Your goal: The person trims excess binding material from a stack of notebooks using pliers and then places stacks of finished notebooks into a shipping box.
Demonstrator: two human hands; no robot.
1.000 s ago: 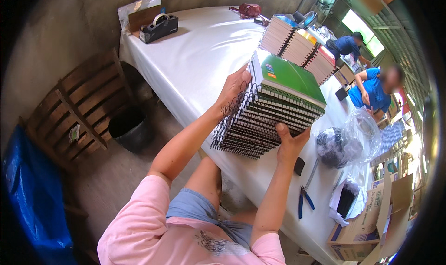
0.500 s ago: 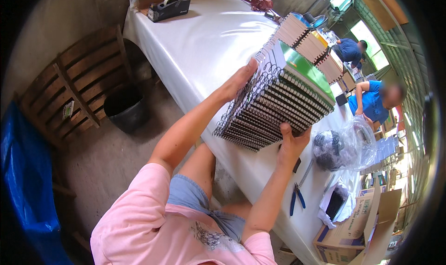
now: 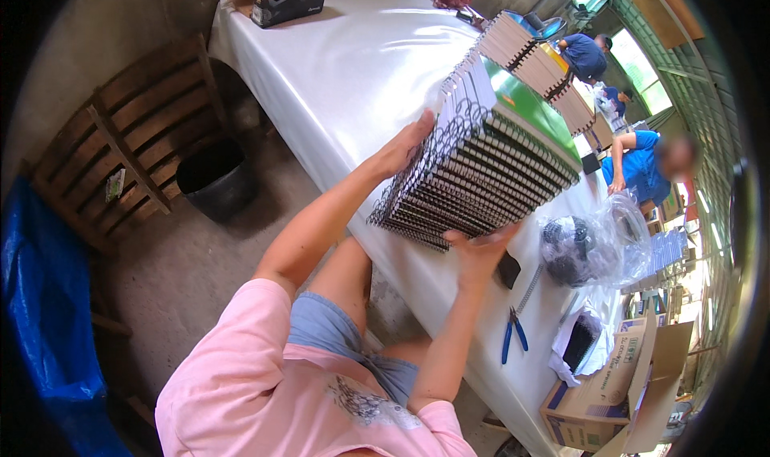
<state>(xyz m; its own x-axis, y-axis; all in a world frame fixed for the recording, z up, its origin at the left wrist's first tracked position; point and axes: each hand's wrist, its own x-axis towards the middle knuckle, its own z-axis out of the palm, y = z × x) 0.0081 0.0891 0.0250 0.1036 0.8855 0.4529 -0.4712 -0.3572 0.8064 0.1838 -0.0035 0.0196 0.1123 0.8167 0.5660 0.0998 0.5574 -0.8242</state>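
A tall stack of spiral-bound notebooks (image 3: 481,172), with black and white wire coils and a glossy green cover on top, is between my two hands. My left hand (image 3: 407,143) presses against the coil side at the left, its far fingers hidden by the stack. At the lower near edge, my right hand (image 3: 481,248) supports the stack with the thumb spread along the coils; the other fingers go partly out of sight underneath. The stack is tilted over the white-covered table (image 3: 361,64). Blue-handled pliers (image 3: 513,337) and a loose wire coil (image 3: 529,289) lie beside my right forearm.
Beyond the stack stand more bound book piles (image 3: 541,68). A clear plastic bag of black coils (image 3: 589,244) and an open cardboard box (image 3: 601,393) are at right. A tape dispenser (image 3: 289,4) sits far left; a black bucket (image 3: 216,180) is on the floor. Other people work at right.
My right hand has slid left and down along the stack's lower edge, its thumb shifting toward the near corner. The stack has risen slightly. My left hand stays on its side.
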